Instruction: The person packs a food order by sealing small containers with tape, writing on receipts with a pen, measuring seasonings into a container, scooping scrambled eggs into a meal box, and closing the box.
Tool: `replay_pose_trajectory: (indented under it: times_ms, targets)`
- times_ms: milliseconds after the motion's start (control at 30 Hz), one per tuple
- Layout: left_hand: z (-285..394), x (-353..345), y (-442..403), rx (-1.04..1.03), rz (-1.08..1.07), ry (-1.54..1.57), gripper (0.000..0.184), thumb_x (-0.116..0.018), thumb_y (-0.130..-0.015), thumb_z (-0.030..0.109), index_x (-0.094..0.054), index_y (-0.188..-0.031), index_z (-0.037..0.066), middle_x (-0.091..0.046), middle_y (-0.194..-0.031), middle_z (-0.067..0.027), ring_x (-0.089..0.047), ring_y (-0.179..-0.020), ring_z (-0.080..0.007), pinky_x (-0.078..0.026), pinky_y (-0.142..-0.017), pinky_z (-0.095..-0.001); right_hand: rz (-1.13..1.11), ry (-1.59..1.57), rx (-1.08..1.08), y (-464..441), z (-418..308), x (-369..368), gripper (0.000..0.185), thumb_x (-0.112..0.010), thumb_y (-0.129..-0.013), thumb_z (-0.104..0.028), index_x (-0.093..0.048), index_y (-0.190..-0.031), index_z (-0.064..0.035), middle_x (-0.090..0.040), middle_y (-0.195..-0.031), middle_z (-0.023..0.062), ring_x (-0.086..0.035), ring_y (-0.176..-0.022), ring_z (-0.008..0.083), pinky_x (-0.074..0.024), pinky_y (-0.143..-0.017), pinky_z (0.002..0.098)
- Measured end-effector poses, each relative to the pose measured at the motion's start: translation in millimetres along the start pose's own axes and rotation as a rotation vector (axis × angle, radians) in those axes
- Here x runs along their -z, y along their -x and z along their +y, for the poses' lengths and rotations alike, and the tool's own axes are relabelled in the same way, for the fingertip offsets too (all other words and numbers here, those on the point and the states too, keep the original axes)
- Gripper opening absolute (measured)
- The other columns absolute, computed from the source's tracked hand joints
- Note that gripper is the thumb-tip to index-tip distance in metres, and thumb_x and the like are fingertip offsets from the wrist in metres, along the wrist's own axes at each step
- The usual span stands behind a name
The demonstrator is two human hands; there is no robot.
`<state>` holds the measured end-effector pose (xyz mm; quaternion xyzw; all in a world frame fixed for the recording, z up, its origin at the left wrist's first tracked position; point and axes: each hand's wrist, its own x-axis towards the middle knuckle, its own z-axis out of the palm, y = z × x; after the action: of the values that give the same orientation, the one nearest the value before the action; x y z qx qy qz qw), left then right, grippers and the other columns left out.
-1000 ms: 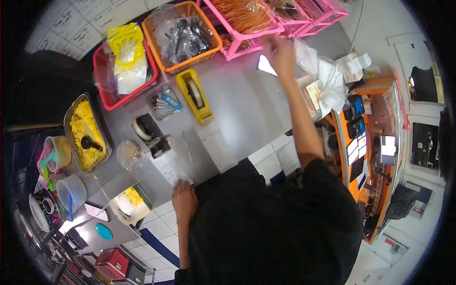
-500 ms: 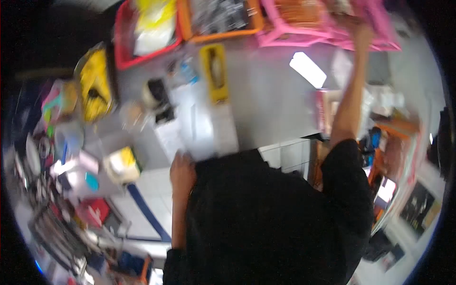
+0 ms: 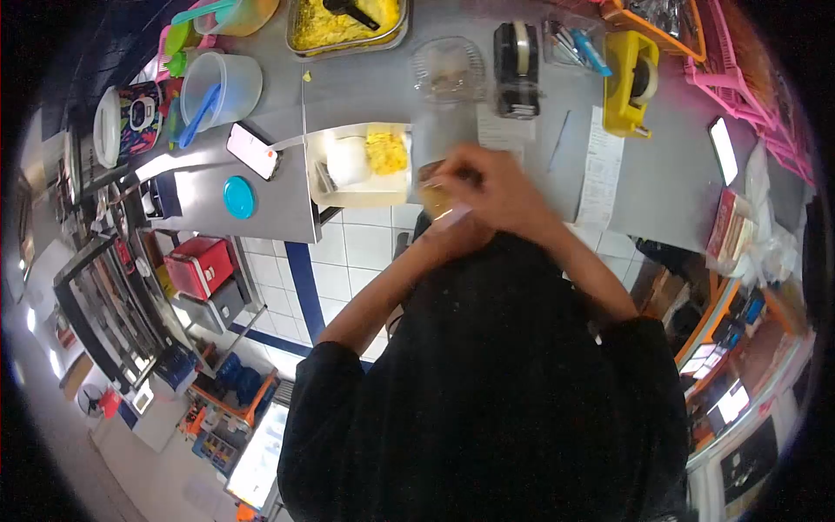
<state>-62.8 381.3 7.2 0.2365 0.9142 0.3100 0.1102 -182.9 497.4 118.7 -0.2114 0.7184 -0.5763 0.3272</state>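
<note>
My right hand point(image 3: 503, 184) and my left hand point(image 3: 465, 230) meet close to my body at the table's front edge. Between them is a small shiny yellowish packet point(image 3: 437, 202), partly covered by fingers and blurred. The right fingers are bent together over its top; the left fingers are closed below, largely hidden. Just left of the hands lies an opened food box point(image 3: 317, 187) holding white rice point(image 3: 348, 161) and a yellow chopped food point(image 3: 387, 155). Beyond them sits a clear plastic container point(image 3: 448, 70).
A black tape dispenser point(image 3: 517, 74), pens point(image 3: 583, 48), a yellow tape dispenser point(image 3: 628, 87) and a printed paper strip point(image 3: 600, 170) lie to the right. Farther right are a phone point(image 3: 723, 150) and pink baskets point(image 3: 739, 96). A metal tray point(image 3: 300, 43) and tub point(image 3: 239, 91) stand left.
My right hand has left the pink basket and come back to my left hand near my body. The small packet now shows between them. The view has swung toward the left side of the table.
</note>
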Motion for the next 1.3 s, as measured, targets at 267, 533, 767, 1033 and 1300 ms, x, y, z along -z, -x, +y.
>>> replay_pose_trajectory:
  times_ms: [267,533,767,1033,1300]
  targets:
    - [-26,-10,-3,-0.299,-0.074,-0.057,0.034,-0.060,-0.082,0.026,-0.066,-0.103,0.000,-0.056,-0.128,-0.0177,-0.054,-0.122,-0.0321,-0.045,-0.102,-0.0432,0.009,0.910,0.491,-56,25,-131,0.016,-0.062,-0.081,-0.016,-0.068,-0.095,-0.0153,-0.062,-0.094,-0.0008,-0.059,-0.102,0.0194,-0.0508,-0.090,0.0371]
    - [-28,-4,22,-0.352,0.064,0.064,0.028,-0.063,-0.085,0.019,-0.065,-0.101,-0.003,-0.052,-0.138,-0.0257,-0.051,-0.132,-0.0370,-0.043,-0.110,-0.0468,0.110,0.972,0.303,-50,48,-148,0.018,-0.067,-0.082,-0.017,-0.071,-0.099,-0.0158,-0.063,-0.107,0.0032,-0.056,-0.109,0.0230,-0.0488,-0.093,0.0361]
    - [-55,148,94,0.138,0.243,0.331,0.019,-0.068,-0.084,0.006,-0.070,-0.103,0.004,-0.069,-0.098,-0.0157,-0.066,-0.095,-0.0382,-0.052,-0.088,-0.0443,0.980,0.765,0.325,-59,25,-98,0.043,-0.078,-0.079,-0.011,-0.063,-0.119,-0.0052,-0.062,-0.111,0.0162,-0.061,-0.103,0.0364,-0.0524,-0.085,0.0435]
    - [-188,222,118,0.446,0.436,0.263,0.024,-0.067,-0.094,0.012,-0.067,-0.114,-0.003,-0.064,-0.096,-0.0104,-0.054,-0.089,-0.0201,-0.044,-0.082,-0.0329,0.685,0.608,0.257,-82,37,-86,0.024,-0.071,-0.076,-0.015,-0.069,-0.097,-0.0022,-0.068,-0.100,0.0153,-0.066,-0.095,0.0351,-0.0557,-0.083,0.0436]
    - [-184,226,112,0.384,0.355,0.280,0.023,-0.059,-0.101,0.013,-0.065,-0.117,-0.002,-0.064,-0.112,-0.0139,-0.058,-0.104,-0.0229,-0.043,-0.096,-0.0341,0.699,0.302,0.305,-93,33,-103,0.024,-0.052,-0.085,-0.003,-0.062,-0.106,0.0034,-0.064,-0.100,0.0217,-0.063,-0.095,0.0388,-0.0513,-0.084,0.0395]
